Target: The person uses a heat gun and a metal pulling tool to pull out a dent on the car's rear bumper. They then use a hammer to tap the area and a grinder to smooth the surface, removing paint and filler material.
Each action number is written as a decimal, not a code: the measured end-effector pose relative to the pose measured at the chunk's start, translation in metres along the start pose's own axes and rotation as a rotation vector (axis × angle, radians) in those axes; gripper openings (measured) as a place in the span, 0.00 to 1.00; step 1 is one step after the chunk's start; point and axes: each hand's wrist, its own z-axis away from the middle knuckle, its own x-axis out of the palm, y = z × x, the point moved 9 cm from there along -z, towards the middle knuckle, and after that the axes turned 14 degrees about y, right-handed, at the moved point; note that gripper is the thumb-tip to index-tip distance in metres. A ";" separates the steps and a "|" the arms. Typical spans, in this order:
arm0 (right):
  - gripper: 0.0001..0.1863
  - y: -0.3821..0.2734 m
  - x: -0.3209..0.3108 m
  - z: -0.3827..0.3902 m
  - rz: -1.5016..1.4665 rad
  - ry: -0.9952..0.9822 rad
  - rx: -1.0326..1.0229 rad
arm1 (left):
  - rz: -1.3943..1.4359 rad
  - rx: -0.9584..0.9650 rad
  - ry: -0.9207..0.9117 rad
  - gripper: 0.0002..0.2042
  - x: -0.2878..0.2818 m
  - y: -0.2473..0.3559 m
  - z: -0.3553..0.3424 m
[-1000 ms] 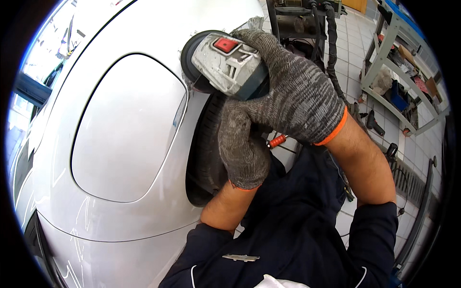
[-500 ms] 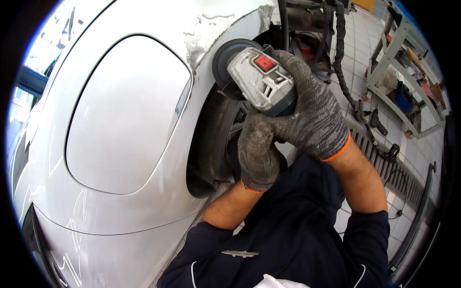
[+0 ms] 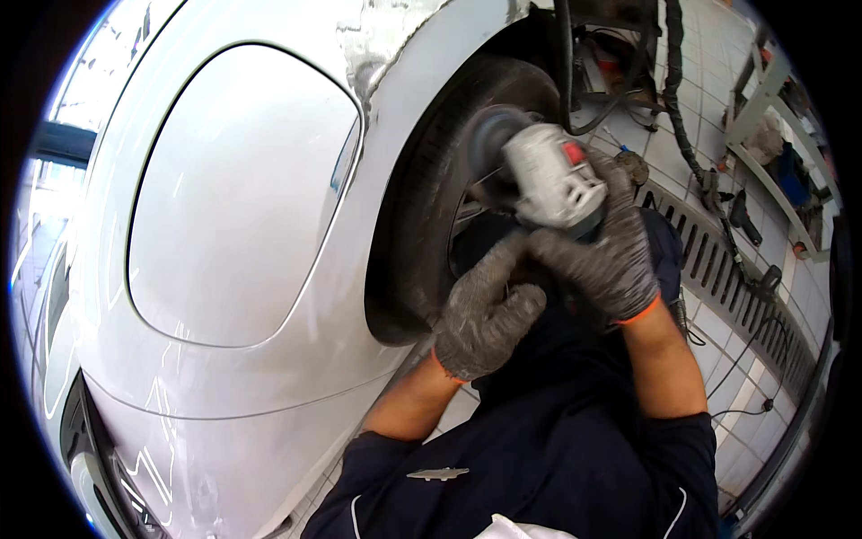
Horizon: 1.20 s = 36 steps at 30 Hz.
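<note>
My right hand, in a grey knit glove with an orange cuff, grips a cordless angle grinder with a pale grey body and a red button. The grinder's dark round disc is blurred and hangs in front of the car tyre, apart from the fender. My left hand, gloved alike, is just below the grinder, thumb and fingers apart, nothing seen in it. Its fingertips lie close to the right glove; whether they touch is unclear. On the white car body, a sanded patch of bare metal runs along the wheel arch.
A fuel door sits in the white panel at left. Beyond the wheel stands dark equipment with a thick cable. A slotted floor drain crosses the tiles at right, with a metal rack and a cord nearby.
The grinder has moved right and down, off the sanded edge of the arch. My left hand has drawn away from the tool and its fingers have opened. The view has shifted slightly.
</note>
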 end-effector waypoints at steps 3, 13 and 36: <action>0.44 0.030 -0.052 -0.023 0.096 0.151 0.091 | -0.737 0.529 -0.070 0.31 -0.016 0.035 0.006; 0.22 0.117 -0.113 -0.022 -0.398 0.301 0.437 | -1.915 0.635 -0.319 0.33 -0.050 0.051 -0.018; 0.57 0.044 0.067 0.036 0.065 -0.479 0.121 | -0.649 -0.220 0.032 0.30 -0.011 -0.077 0.091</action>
